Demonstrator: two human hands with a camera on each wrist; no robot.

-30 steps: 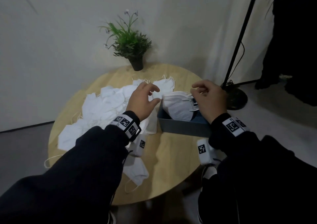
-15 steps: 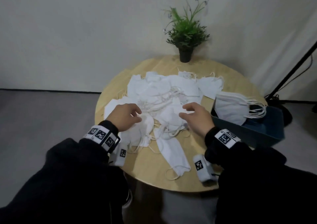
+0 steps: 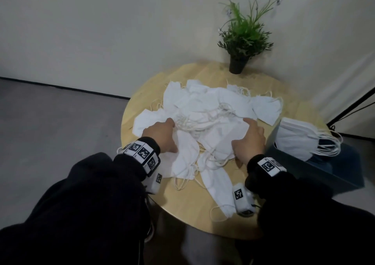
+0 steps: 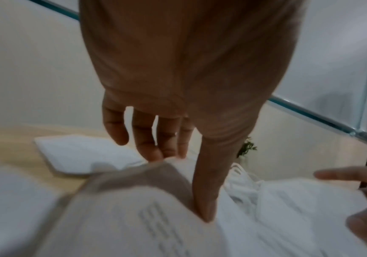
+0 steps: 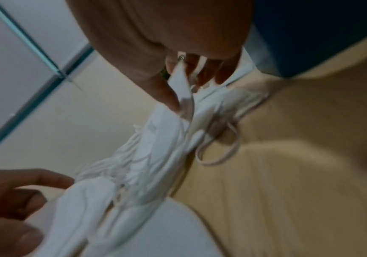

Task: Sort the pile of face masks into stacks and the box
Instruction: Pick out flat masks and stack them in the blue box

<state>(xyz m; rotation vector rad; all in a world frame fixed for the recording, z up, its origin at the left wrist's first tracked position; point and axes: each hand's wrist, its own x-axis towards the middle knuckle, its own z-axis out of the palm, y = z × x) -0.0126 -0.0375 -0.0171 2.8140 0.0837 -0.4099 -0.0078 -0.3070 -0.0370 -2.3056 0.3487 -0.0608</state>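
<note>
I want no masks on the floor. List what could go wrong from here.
The right hand pinches a mask from the pile, where ear loops are tangled; lifting may drag others along. The front mask lies close to the table's near edge; a sleeve could sweep it off.

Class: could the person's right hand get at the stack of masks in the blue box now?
Probably yes: the right hand rests on the pile right beside the open blue box, nothing between it and the stack of masks. It seems to pinch a mask, so it isn't empty.
</note>
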